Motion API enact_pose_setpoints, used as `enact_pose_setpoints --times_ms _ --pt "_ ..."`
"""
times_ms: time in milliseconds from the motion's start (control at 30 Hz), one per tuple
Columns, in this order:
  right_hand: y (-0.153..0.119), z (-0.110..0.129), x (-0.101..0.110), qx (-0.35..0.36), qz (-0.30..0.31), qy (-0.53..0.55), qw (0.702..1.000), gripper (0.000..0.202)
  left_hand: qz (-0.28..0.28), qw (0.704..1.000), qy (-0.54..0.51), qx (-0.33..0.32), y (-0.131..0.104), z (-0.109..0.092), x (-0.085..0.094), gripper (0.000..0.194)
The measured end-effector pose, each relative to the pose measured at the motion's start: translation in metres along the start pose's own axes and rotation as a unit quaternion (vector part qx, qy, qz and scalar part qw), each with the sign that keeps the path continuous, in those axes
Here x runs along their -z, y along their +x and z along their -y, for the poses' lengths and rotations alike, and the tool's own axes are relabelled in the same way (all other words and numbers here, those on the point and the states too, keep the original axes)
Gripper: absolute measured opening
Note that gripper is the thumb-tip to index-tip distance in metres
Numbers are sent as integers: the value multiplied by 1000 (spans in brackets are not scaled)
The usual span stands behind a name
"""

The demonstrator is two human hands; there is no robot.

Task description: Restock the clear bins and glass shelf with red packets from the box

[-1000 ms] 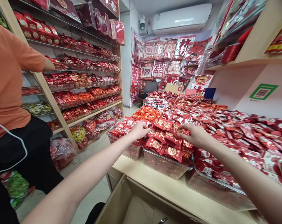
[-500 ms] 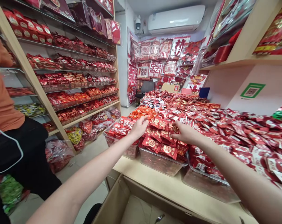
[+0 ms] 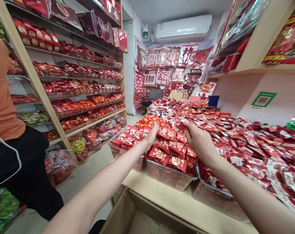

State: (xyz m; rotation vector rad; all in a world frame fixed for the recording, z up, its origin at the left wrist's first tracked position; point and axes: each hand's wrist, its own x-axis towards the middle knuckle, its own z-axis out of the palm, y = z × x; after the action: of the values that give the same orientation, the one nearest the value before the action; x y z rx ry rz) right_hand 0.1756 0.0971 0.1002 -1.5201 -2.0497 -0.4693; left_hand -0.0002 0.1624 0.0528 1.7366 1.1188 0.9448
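In the head view, red candy packets with round gold print are heaped above the rim of a clear plastic bin on a pale wooden table. My left hand is at the left side of this heap, fingers straight and holding nothing. On the opposite side, my right hand has its fingers stretched forward, palm towards the packets. The heap's middle lies between both hands. Whether either palm presses on packets cannot be made out.
Another bin of red packets stands left, a further bin right. Loose packets spread behind. An open cardboard box sits below the table edge. A person in an orange top stands left, beside stocked shelves.
My left hand has straightened its fingers at the heap's side. The right hand has turned more upright, its fingers now pointing forward. The packets look much the same.
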Motion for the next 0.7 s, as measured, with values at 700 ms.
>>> enact_pose_setpoints --times_ms 700 --pt "-12 16 -12 91 95 68 989 19 -5 1000 -4 -18 -3 -2 -3 65"
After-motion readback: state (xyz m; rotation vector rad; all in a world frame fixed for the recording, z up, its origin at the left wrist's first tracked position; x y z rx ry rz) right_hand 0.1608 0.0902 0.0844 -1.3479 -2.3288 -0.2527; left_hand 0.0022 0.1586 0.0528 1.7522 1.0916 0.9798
